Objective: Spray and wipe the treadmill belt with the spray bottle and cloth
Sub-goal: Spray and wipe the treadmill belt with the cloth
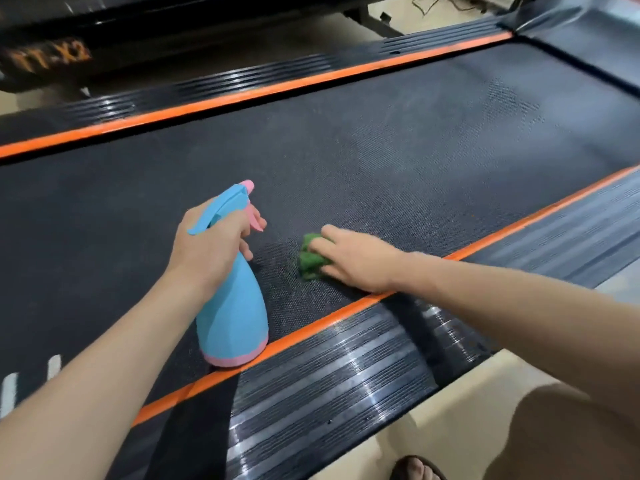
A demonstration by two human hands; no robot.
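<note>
The black textured treadmill belt [381,140] runs across the view between two orange stripes. My left hand [207,247] grips the neck of a blue spray bottle [235,313] with a pink base and pink trigger, a finger lying on the trigger. The bottle is upright above the belt's near edge. My right hand [353,259] presses a crumpled green cloth [310,259] onto the belt just right of the bottle, fingers spread over it. A darker damp patch surrounds the cloth.
The ribbed black side rail [346,372] with its orange stripe [311,329] lies along the near side; the far rail [242,81] mirrors it. Another black machine [104,29] stands behind. My knee [571,427] and sandalled foot [415,467] are on the pale floor at bottom right.
</note>
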